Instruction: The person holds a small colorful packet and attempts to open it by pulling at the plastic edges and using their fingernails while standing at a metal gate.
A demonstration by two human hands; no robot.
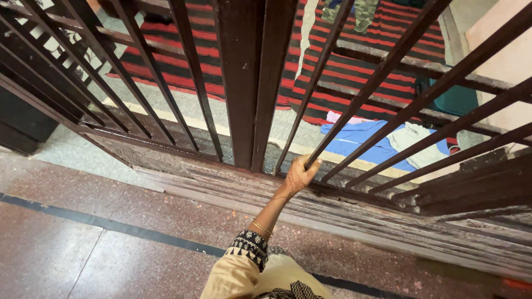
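**One hand on the gate bar, everything else behind it**

So the view looks straight down at a dark metal barred gate [244,83] with a worn, rusty-looking bottom rail. One hand [300,175] reaches forward and is wrapped around a slanted bar [332,105] near its lower end, fingers curled tight around it, thumb side up. I honestly can't tell which hand it is; judging by where the arm enters, near the bottom middle, I'd guess the left. The other hand isn't showing at all.

The wrist has a thin gold bangle [261,227], and the sleeve [244,266] is beige with a black-and-white patterned cuff.

Through the bars, on the far side, there's a red and black striped rug [354,72] spread on a pale speckled floor. Just past the bar being gripped lies a bright blue cloth [360,141] with a whitish cloth [413,141] touching it on the right. A teal boxy thing [457,99] sits further right, partly hidden by bars.

On the near side the floor is reddish speckled stone [83,243] with a dark stripe [111,226] running across it.
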